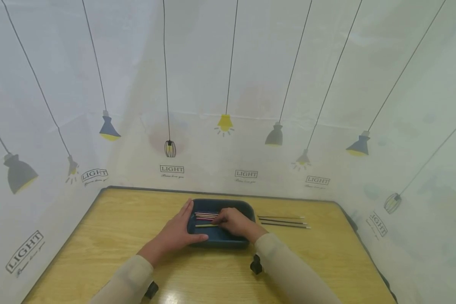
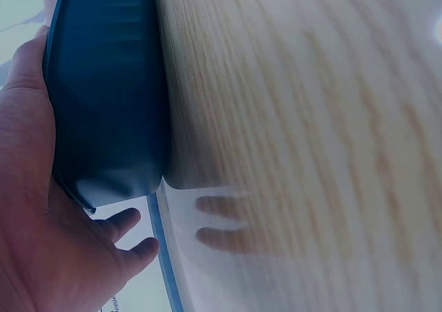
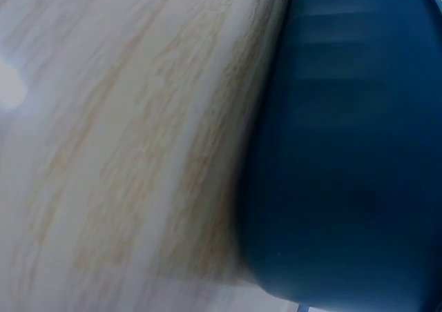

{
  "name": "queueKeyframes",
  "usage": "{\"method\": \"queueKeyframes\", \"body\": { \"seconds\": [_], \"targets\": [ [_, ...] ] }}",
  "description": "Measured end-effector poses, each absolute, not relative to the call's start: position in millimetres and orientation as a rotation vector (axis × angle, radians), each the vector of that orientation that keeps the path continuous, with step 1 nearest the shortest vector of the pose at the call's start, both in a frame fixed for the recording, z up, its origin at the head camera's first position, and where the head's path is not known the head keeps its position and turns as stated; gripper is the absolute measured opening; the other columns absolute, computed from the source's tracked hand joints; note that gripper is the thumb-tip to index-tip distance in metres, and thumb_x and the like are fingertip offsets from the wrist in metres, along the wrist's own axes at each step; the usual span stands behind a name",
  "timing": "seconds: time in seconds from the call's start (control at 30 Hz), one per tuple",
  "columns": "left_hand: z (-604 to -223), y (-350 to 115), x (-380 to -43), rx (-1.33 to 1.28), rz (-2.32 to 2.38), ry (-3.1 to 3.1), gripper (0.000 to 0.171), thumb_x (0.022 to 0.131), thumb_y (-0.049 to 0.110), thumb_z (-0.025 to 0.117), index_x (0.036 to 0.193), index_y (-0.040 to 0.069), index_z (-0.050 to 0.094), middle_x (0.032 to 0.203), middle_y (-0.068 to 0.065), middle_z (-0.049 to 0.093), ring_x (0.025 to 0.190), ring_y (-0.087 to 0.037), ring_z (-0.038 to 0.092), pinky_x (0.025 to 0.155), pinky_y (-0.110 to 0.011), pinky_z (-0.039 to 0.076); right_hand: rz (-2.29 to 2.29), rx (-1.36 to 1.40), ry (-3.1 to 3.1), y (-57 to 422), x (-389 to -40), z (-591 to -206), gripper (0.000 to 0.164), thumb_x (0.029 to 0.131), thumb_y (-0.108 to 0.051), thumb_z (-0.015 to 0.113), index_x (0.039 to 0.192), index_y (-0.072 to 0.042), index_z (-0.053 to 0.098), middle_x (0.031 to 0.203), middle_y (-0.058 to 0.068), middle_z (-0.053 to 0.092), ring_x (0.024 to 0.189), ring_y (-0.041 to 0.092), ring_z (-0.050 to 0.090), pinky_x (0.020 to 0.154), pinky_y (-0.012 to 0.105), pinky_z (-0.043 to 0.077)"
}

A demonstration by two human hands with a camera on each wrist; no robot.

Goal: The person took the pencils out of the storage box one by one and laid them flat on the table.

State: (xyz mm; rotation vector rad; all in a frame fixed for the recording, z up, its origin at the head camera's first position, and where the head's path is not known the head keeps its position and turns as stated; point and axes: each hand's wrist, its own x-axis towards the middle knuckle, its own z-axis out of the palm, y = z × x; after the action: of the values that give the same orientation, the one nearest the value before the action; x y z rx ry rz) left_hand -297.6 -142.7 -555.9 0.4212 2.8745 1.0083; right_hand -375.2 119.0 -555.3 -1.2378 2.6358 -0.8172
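Note:
A dark blue rectangular tray [image 1: 224, 244] stands on the table. My left hand [image 1: 175, 230] holds its left end, with the thumb over the near rim and the fingers along the outer side; the left wrist view shows this hand [image 2: 41, 188] against the tray wall [image 2: 110, 105]. Inside the tray lie several thin sticks [image 1: 203, 215], side by side, some of them reddish. Closer to me in the tray is a yellowish stick [image 1: 203, 226]. My right hand [image 1: 233, 221] reaches in over the tray, fingertips pinched at this stick, whose right end it hides.
To the right of the tray lie three thin sticks [image 1: 283, 222], roughly parallel, two of them dark with pale tips. The wooden table [image 1: 129, 215] ends at a pale curtain [image 1: 205, 147] printed with lamps, which surrounds its back and sides.

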Motion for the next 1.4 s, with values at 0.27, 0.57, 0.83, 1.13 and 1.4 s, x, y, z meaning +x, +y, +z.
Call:
{"method": "queueKeyframes", "body": {
  "seconds": [0.27,0.57,0.83,1.13,1.4],
  "targets": [
    [-556.5,-143.8,-299.3,0.437,1.011,2.865,0.134,0.089,0.072,0.084,0.178,0.006,0.009,0.186,-0.011,0.002,0.166,-0.045,0.024,0.128,-0.065,0.031,-0.824,-1.230,2.618,120.1,-375.4,-552.3,0.021,0.103,0.000,0.076,0.119,-0.008,0.086,0.111,0.001,0.082,0.105,0.015,0.073,0.097,0.035,0.060],
    [-556.2,-143.9,-299.8,0.429,1.005,2.873,0.135,0.087,0.074,0.084,0.178,0.006,0.010,0.186,-0.011,0.002,0.165,-0.046,0.026,0.127,-0.066,0.032,-0.825,-1.324,2.635,124.2,-373.1,-539.0,0.023,0.104,-0.002,0.075,0.123,-0.009,0.086,0.112,0.001,0.080,0.105,0.012,0.072,0.096,0.035,0.060],
    [-556.5,-142.8,-299.5,0.415,1.006,2.878,0.134,0.087,0.071,0.086,0.178,0.006,0.012,0.186,-0.012,0.004,0.163,-0.047,0.029,0.126,-0.067,0.034,-0.808,-1.309,2.655,128.7,-372.2,-518.5,0.026,0.105,-0.001,0.074,0.125,-0.012,0.086,0.111,-0.002,0.079,0.104,0.010,0.071,0.094,0.034,0.060],
    [-555.0,-142.9,-298.5,0.411,1.007,2.871,0.135,0.086,0.072,0.086,0.178,0.006,0.012,0.186,-0.012,0.004,0.163,-0.048,0.030,0.126,-0.067,0.033,-0.903,-1.297,2.586,145.0,-367.6,-496.5,0.024,0.107,-0.001,0.071,0.126,-0.009,0.084,0.114,0.000,0.079,0.104,0.012,0.071,0.093,0.033,0.060],
    [-555.9,-142.5,-297.0,0.420,1.006,2.889,0.136,0.086,0.073,0.085,0.178,0.006,0.012,0.186,-0.012,0.004,0.163,-0.047,0.029,0.126,-0.065,0.034,-0.652,-1.376,2.684,144.2,-360.7,-492.5,0.024,0.107,0.002,0.069,0.123,-0.008,0.085,0.110,0.002,0.078,0.104,0.017,0.072,0.094,0.036,0.061]
  ]
}}
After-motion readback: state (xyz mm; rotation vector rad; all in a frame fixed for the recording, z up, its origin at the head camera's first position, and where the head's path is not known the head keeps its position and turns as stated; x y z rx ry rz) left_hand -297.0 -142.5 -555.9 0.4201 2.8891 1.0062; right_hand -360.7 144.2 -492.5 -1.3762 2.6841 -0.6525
